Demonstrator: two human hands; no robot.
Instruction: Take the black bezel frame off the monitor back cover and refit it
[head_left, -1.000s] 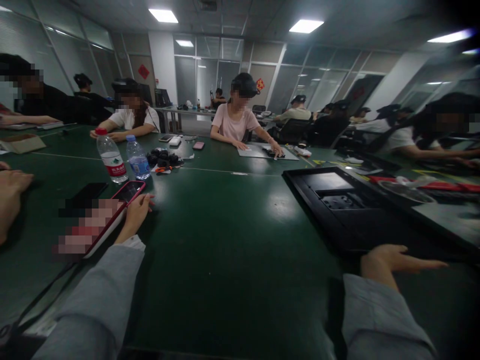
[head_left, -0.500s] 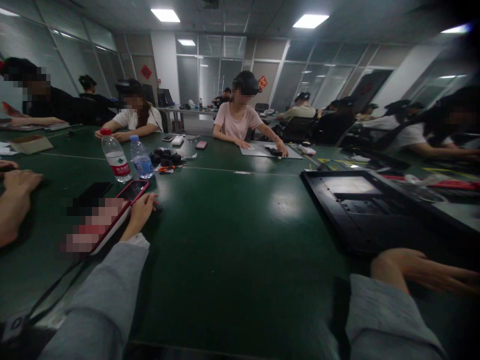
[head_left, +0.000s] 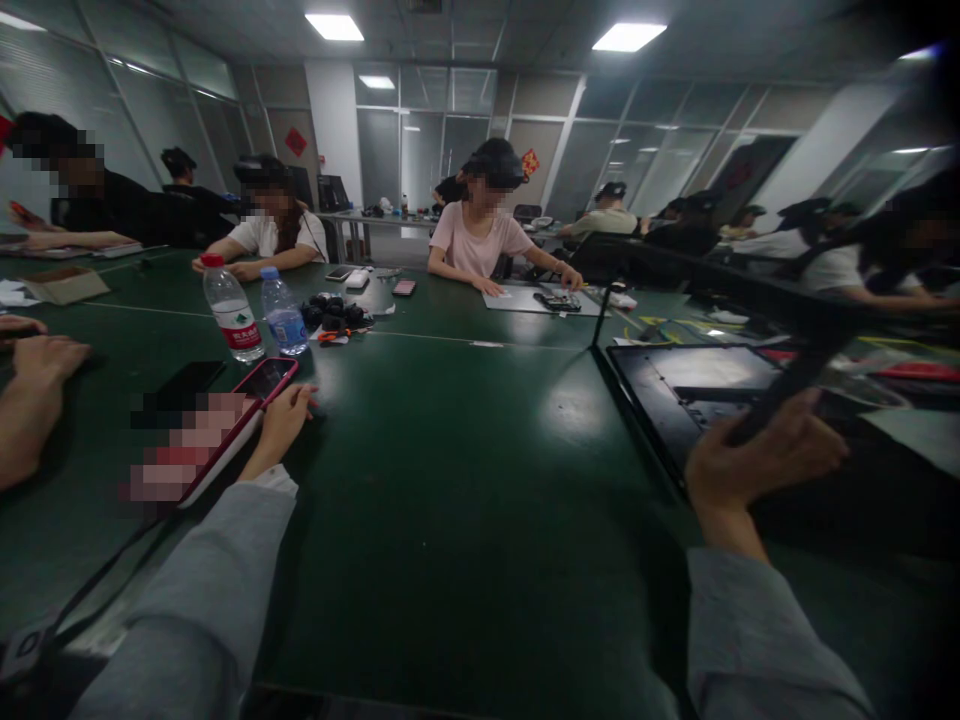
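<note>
A thin black frame (head_left: 799, 375) is raised at a tilt on the right, its side bar in the grip of my right hand (head_left: 761, 460). The far left corner of this frame comes down near the table by a flat black panel (head_left: 720, 372). That panel lies below it, with a shiny grey surface and dark housing partly covered by my hand. On the left, my left hand (head_left: 281, 415) rests on the table with its fingers loosely apart, holding nothing. It lies against a phone in a pink case (head_left: 270, 378).
Two water bottles, one red-capped (head_left: 232, 310) and one blue-capped (head_left: 283, 315), stand beyond my left hand. Black parts (head_left: 335, 312) lie beside them. A co-worker's hands (head_left: 45, 370) are at far left; another person (head_left: 484, 230) works across the green table (head_left: 450, 500).
My right hand has moved up and left and turned over. The black frame now stands raised above the panel, where before it lay flat. My left hand stays put.
</note>
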